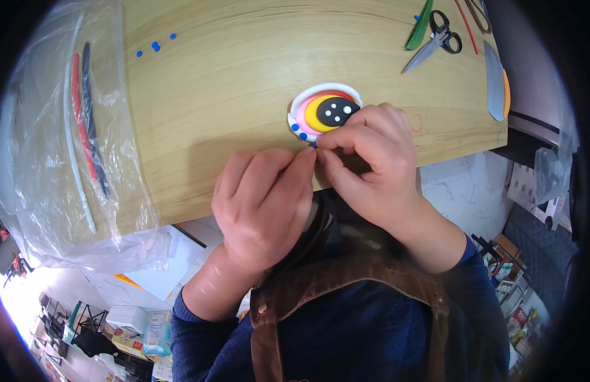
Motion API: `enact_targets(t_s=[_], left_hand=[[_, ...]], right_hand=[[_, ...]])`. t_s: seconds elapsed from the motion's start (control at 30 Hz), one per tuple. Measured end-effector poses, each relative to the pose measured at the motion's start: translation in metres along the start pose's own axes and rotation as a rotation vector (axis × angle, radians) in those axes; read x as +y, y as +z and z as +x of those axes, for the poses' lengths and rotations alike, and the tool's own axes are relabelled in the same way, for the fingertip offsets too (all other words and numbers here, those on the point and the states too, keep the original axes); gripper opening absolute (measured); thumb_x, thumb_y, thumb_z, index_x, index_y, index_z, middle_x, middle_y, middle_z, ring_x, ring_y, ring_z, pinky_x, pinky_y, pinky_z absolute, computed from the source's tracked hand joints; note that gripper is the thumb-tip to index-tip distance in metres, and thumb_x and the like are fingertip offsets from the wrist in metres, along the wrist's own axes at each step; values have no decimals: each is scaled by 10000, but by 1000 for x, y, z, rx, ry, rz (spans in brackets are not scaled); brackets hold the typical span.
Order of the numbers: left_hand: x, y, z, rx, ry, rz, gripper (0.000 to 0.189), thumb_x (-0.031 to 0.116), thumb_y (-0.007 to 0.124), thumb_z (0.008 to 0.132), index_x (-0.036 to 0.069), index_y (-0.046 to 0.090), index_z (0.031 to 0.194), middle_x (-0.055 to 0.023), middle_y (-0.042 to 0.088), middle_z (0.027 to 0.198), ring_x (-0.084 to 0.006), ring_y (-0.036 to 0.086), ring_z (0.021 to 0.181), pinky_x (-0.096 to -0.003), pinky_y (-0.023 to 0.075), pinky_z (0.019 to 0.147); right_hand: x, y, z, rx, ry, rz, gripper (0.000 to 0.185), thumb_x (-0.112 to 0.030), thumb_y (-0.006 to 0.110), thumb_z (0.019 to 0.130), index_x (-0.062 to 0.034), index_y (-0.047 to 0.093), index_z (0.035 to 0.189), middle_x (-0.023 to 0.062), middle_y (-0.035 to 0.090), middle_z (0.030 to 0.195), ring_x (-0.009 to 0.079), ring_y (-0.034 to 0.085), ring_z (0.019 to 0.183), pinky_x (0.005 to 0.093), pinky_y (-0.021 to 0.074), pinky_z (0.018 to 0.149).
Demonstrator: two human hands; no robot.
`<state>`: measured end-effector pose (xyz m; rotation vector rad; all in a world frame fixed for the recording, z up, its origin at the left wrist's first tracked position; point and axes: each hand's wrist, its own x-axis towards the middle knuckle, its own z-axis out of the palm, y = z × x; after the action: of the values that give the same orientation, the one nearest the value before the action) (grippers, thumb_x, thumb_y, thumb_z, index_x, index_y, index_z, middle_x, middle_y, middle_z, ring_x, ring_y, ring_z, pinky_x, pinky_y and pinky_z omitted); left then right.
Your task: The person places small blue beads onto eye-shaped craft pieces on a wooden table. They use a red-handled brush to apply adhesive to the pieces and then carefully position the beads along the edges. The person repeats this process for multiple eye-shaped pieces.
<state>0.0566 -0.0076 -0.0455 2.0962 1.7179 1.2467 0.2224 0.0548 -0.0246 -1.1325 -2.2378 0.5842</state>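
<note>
An oval layered piece point(305, 114), which looks like modelling clay, lies near the table's front edge. Its black centre point(326, 120) carries several white dots, with yellow, pink and red bands around it and a white rim. Two blue dots point(299, 132) sit on the rim's lower left. My left hand point(266, 200) and my right hand point(376, 153) meet at the piece's near side, fingertips pinched together. Between them shows a small blue bit point(315, 144), mostly hidden by the fingers; both hands seem to grip it. The right hand covers the piece's lower right part.
Several blue dots point(155, 46) lie at the back left. Clear plastic film point(127, 157) covers the left side, with white, red point(80, 110) and black point(90, 110) strips there. Scissors point(436, 42), a green tool point(419, 26) and a blade point(494, 81) lie at the right.
</note>
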Motion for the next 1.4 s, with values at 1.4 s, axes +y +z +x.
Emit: enact_targets(t_s=[1.4], left_hand=[[6,2,1,-109,97,318,424,160,783,702,169,767,1126,13,539,915,-163,529,702,-304,456,575]], right_hand=[[32,-26,7,2,-30,52,681,-159,810,744,-79,566,1375,117,623,1259,332,541,1165,427,408,1010]])
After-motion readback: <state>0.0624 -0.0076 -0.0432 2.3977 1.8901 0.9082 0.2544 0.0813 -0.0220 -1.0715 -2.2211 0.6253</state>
